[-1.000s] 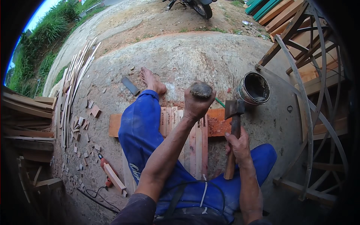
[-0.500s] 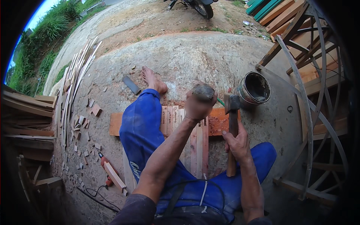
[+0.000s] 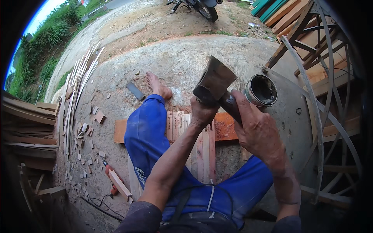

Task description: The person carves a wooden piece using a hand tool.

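My right hand (image 3: 258, 130) is closed round the dark wooden handle of a hatchet (image 3: 218, 77). Its broad, worn metal head is raised with the blade edge pointing up and away to the right. Just beneath the head is my left hand (image 3: 204, 113), a closed fist. The rough grey stone-like lump that it gripped a moment earlier is now mostly hidden behind the hatchet head. Pale wooden strips (image 3: 200, 155) with dark marks near their far ends lie between my legs, across a reddish-brown board (image 3: 120, 131).
A metal bucket (image 3: 248, 93) with dark insides stands right of the hatchet. A grey flat block (image 3: 135, 91) lies by my bare foot. Wood offcuts, long thin strips (image 3: 79, 81) and a red power drill (image 3: 108, 167) with its cord are at left. Curved metal frames (image 3: 319, 128) stand at right.
My right hand has lifted the hatchet up and left, turning its head over my left fist. The grey lump has gone from plain sight behind it.
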The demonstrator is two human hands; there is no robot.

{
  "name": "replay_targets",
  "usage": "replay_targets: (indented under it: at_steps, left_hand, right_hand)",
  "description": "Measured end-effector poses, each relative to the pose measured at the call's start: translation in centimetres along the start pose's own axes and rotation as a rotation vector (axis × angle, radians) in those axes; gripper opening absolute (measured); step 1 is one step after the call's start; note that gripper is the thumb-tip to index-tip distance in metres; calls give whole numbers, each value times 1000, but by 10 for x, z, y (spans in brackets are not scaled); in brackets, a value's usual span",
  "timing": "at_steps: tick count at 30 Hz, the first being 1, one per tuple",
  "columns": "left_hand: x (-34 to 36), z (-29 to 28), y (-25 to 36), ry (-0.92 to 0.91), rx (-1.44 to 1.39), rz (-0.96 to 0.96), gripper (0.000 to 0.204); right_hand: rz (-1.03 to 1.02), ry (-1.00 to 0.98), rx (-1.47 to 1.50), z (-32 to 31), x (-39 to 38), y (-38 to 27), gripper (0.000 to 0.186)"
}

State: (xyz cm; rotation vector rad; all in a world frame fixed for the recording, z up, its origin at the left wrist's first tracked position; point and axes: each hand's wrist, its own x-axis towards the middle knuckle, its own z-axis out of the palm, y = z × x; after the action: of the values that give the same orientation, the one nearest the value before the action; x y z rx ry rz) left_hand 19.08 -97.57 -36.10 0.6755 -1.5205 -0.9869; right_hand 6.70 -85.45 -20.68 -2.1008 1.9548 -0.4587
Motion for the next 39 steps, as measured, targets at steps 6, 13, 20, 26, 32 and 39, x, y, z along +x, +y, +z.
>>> replay_targets:
  at_steps: [6,13,20,26,32,39]
  left_hand:
    - [7,16,9,2,85,54,24]
    - [12,2,-19,12,141,-10,14]
    - [3,9,-6,9,209,77,11]
    - [24,-6,-36,35,47,-268,17]
    - [-1,7,-18,62,100,-107,14]
    - [30,4,-28,50,-77,-354,14]
  right_hand:
    - [-45,36,-48,-4,-6,19,60]
    - [-179,354,270,-41,15,-11,56]
    - [-53,-110,-143,-2,13,12,50]
    - [-207,293,176,-37,30,-17,54]
    - [48,-206,-285,-1,26,7,56]
    - [-169,152,117,-27,28,-5,45]
